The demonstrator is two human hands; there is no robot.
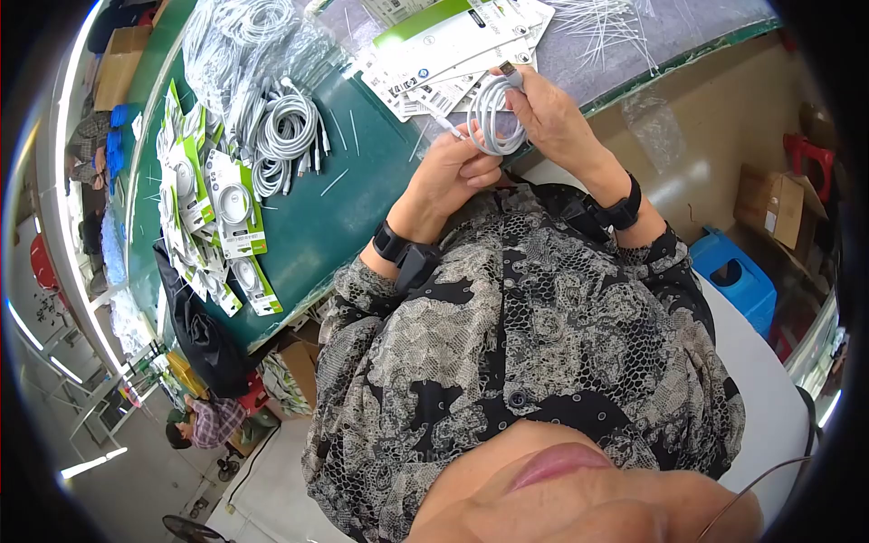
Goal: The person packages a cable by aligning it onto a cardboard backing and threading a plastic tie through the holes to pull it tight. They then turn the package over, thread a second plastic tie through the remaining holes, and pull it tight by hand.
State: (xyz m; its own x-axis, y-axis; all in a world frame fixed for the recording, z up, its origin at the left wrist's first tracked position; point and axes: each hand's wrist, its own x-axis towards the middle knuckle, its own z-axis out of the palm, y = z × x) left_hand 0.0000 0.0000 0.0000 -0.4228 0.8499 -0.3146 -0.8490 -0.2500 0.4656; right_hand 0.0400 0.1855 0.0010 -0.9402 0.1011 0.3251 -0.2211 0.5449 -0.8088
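A white USB charging cable [496, 136] is wound into a loose coil between my two hands, above the table's near edge. My right hand [554, 119] grips the coil's right side, with the USB plug [512, 74] sticking up by its thumb and fingertips. Curled fingers of my left hand [455, 170] hold the coil's lower left side. The cable's other, slim white end [445, 124] points up and left beside that hand. Just beyond the coil lies a fanned stack of flat white and green packaging cards [453, 56].
Several coiled cables [288, 131] lie on the green table [312, 204], next to a heap of plastic-bagged cables [244, 45]. Left of them are packed cable cards [233, 204]. Loose white ties [602, 27] lie at the far right. A blue stool [747, 290] and cardboard box [778, 208] stand right.
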